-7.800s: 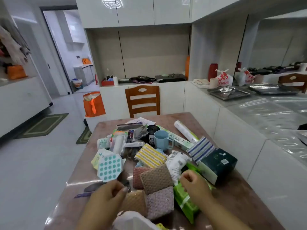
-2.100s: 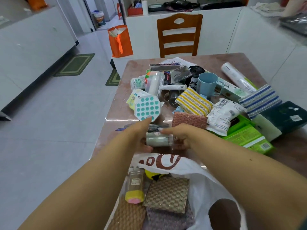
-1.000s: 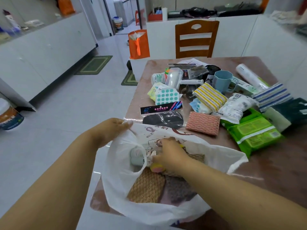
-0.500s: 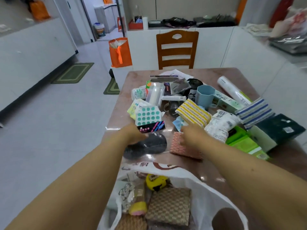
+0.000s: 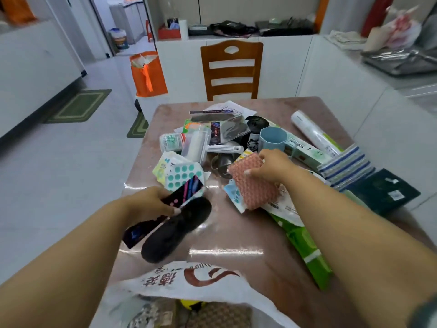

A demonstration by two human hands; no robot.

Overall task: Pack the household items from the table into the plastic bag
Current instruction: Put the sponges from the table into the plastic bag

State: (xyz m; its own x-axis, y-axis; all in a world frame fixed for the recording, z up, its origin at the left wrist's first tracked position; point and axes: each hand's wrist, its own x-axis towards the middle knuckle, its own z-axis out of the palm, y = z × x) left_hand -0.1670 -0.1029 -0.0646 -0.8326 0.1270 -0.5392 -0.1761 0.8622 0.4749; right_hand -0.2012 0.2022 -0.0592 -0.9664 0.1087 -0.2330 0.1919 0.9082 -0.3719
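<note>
At the near edge the white plastic bag (image 5: 203, 282) lies open on the bench (image 5: 236, 233), a brown scouring pad (image 5: 217, 316) inside. The left hand (image 5: 151, 204) pinches a packaged black insole (image 5: 175, 230) above the bench. Farther on, the right hand (image 5: 272, 164) grips a pink scouring pad (image 5: 255, 188) lifted over the clutter, before a blue cup (image 5: 272, 140).

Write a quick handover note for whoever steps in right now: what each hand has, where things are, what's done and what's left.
Left hand grips a packaged black insole, lifted above the table.
Right hand grips a pink scouring pad, tilted up off the pile.
Plastic bag lies open at the near edge; brown scouring pads and a yellow item are inside.
Left: bag both held items, then the blue cup, green wipes pack, striped cloths, lint roller and the rest.
</note>
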